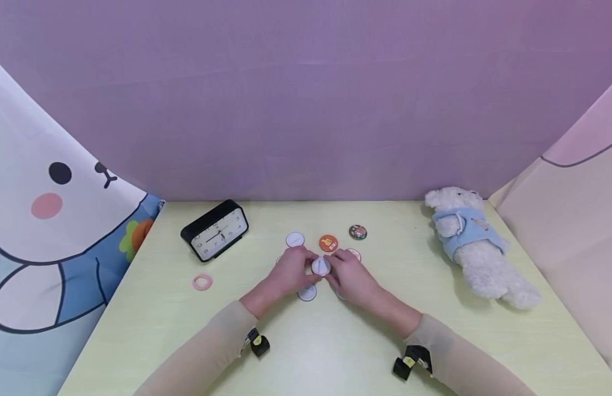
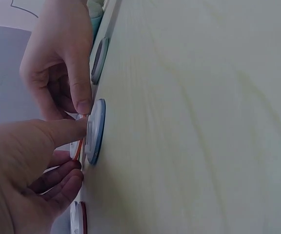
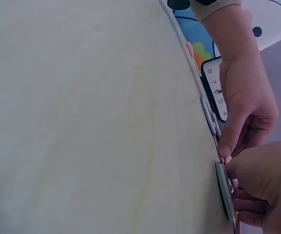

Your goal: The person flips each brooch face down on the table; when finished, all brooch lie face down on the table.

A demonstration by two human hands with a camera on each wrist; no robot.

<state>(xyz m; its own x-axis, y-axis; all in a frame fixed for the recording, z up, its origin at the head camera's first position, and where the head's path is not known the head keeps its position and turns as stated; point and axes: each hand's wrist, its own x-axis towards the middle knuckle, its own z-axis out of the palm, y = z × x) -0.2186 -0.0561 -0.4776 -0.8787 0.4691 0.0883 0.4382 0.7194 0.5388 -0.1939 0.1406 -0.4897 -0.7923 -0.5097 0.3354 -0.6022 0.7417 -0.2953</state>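
A round button badge (image 1: 321,266), pale back with a pin facing up, is between both hands at the middle of the table. My left hand (image 1: 290,270) pinches its left side between thumb and fingers. The right hand (image 1: 353,276) pinches the right side the same way. In the left wrist view, the held badge's edge (image 2: 78,150) looks orange, partly covered by fingers. Close by lie a white-backed badge (image 1: 295,239), an orange badge (image 1: 328,243), a dark patterned badge (image 1: 357,232) and another white-backed badge (image 1: 307,292). A red-rimmed badge (image 1: 354,253) is partly hidden behind the right hand.
At the left stands a black desk clock (image 1: 215,231), with a pink ring (image 1: 202,282) in front of it. A plush toy (image 1: 476,247) in a blue top lies at the right. A purple cloth (image 1: 306,110) hangs behind the table (image 1: 325,352).
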